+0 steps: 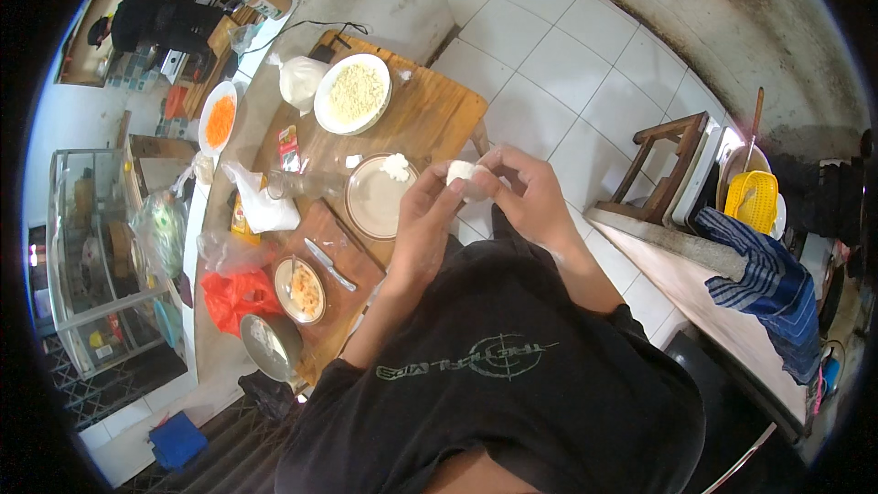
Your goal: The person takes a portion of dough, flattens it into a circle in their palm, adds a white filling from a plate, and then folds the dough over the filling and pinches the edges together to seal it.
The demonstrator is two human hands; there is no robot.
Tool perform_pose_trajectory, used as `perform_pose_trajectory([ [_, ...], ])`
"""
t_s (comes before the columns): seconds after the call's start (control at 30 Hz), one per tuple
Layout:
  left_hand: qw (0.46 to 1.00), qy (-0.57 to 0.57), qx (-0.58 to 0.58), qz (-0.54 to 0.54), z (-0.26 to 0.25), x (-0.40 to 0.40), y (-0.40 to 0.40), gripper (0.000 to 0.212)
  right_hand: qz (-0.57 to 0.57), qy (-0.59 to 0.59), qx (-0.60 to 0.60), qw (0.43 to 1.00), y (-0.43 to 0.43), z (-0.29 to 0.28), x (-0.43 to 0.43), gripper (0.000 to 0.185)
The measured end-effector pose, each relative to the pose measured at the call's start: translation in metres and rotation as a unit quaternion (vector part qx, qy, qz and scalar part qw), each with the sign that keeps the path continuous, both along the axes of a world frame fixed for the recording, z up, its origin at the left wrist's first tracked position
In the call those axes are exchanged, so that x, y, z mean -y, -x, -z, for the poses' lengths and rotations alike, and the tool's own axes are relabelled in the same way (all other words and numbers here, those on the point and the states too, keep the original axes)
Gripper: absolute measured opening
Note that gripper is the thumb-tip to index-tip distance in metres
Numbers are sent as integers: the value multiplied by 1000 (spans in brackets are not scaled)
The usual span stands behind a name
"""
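A small piece of white dough (461, 171) is pinched between my left hand (429, 209) and my right hand (525, 185), raised near the table's edge. Just beyond my left hand lies a beige plate (374, 202) with a white lump of dough (396, 167) at its rim. Farther back stands a white bowl (357, 94) of pale grated or crumbled food, beside a tied plastic bag of white powder (302, 82). A clear glass bottle or jar (305, 184) lies near the plate. On a wooden cutting board (339, 233) are a knife (330, 264) and a bowl of orange-yellow filling (306, 290) with a spoon.
A metal pot (269, 346), a red plastic bag (236, 302) and a white bag (264, 202) line the wooden table (439, 110). An oval dish of shredded orange food (220, 120) sits on the ledge. Another person (161, 20) stands in the far kitchen. At right is a yellow basket (752, 201).
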State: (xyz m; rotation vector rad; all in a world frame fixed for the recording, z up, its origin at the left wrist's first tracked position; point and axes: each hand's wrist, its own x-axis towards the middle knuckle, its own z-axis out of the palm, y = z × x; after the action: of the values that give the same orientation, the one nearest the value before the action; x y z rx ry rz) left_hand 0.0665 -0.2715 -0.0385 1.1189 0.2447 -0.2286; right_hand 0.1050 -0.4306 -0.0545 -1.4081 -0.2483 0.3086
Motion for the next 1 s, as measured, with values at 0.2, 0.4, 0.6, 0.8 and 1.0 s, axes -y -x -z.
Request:
perform_pose_trajectory([
  [0.2,998,31,14,45,-3,-2,0,31,-9,50,61,997,0,-18,5,21],
  [0.4,999,24,28,13,5,-5,0,23,1,99,118,988,1,-31,6,21],
  [0.6,996,61,29,-51,-1,1,1,20,8,9,9,1000,0,-10,4,31],
  [0.8,998,18,34,-57,-2,3,1,25,12,7,1,1000,-1,-7,2,27],
  [1.0,997,4,45,-58,-4,6,-1,25,27,-25,5,999,-2,2,-2,23],
])
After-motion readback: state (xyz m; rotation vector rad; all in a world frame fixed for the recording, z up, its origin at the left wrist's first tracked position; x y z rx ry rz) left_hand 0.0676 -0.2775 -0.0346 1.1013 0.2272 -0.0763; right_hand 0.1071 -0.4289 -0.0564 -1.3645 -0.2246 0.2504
